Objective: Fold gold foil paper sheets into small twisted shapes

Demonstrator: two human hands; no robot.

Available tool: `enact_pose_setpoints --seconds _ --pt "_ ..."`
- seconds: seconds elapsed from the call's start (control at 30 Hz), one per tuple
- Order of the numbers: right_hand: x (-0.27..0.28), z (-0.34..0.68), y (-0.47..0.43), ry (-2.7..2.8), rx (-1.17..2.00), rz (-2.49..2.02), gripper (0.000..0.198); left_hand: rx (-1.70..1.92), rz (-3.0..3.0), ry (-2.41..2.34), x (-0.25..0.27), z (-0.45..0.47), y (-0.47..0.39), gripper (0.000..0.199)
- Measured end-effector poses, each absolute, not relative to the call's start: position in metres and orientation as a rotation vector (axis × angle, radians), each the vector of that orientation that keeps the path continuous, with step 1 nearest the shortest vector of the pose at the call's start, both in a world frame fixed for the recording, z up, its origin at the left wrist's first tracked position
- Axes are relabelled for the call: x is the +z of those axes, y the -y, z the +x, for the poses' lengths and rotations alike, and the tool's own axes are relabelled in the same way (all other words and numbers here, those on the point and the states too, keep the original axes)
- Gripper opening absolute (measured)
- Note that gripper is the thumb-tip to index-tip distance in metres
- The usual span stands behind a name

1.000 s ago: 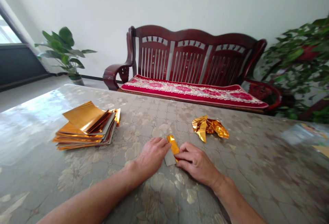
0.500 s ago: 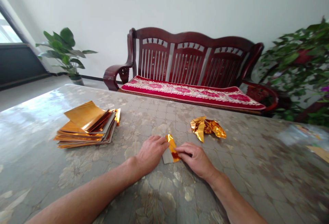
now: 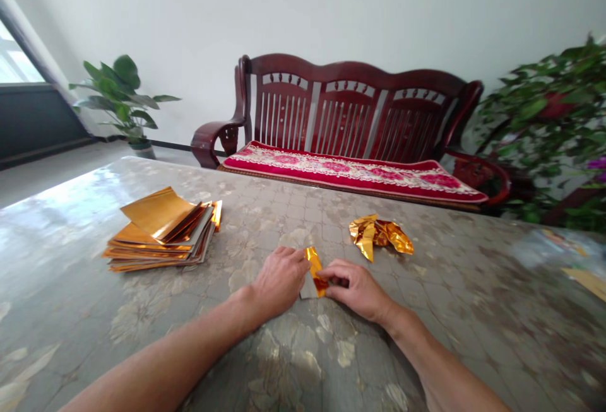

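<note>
A small folded sheet of gold foil paper [image 3: 314,267], with a grey underside showing at its lower left, lies on the table between my hands. My left hand [image 3: 283,277] presses on its left edge with bent fingers held together. From the right, my right hand [image 3: 349,286] pinches the gold strip between thumb and fingertips. Beyond my right hand sits a crumpled gold foil piece [image 3: 380,236]. A stack of gold and grey foil paper sheets [image 3: 158,235] rests to the left, its top sheets askew.
The table [image 3: 227,349] has a floral, tile-patterned cover. A clear plastic bag [image 3: 558,249] and a brown paper piece [image 3: 587,282] lie at the right. Behind the table stands a dark wooden bench [image 3: 345,109] with a red patterned cushion [image 3: 355,172]. Potted plants [image 3: 123,93] flank it.
My right fingers have shifted slightly left, further over the gold strip. The left hand stays in about the same place on the sheet.
</note>
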State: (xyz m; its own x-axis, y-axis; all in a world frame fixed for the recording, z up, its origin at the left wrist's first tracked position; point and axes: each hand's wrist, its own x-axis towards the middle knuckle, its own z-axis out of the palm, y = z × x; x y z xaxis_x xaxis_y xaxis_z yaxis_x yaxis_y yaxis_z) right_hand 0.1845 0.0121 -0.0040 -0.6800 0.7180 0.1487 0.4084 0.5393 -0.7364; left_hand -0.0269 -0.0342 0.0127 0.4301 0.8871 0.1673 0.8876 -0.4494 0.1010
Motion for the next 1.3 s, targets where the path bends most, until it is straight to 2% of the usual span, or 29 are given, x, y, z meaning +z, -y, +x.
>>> enact_pose_setpoints --seconds 0.2,0.53,0.77,1.03,1.3 --pt "-0.006 0.181 -0.011 2.397 0.882 -0.946 0.03 -0.383 -2.623 1.691 0.011 -0.024 0.04 0.023" --pt "-0.003 0.175 -0.003 2.367 0.766 -1.093 0.027 -0.456 -2.462 1.68 0.009 -0.011 0.046 0.015" --pt "-0.003 0.165 -0.008 2.429 0.536 -1.21 0.035 -0.413 -2.374 1.735 0.003 0.001 0.048 0.035" --pt "0.007 0.152 -0.011 2.693 0.222 -1.327 0.032 -0.41 -2.351 1.769 0.001 0.001 0.046 0.037" --pt "0.007 0.14 -0.009 2.733 0.041 -1.457 0.043 -0.429 -2.348 1.839 -0.001 0.0 0.048 0.041"
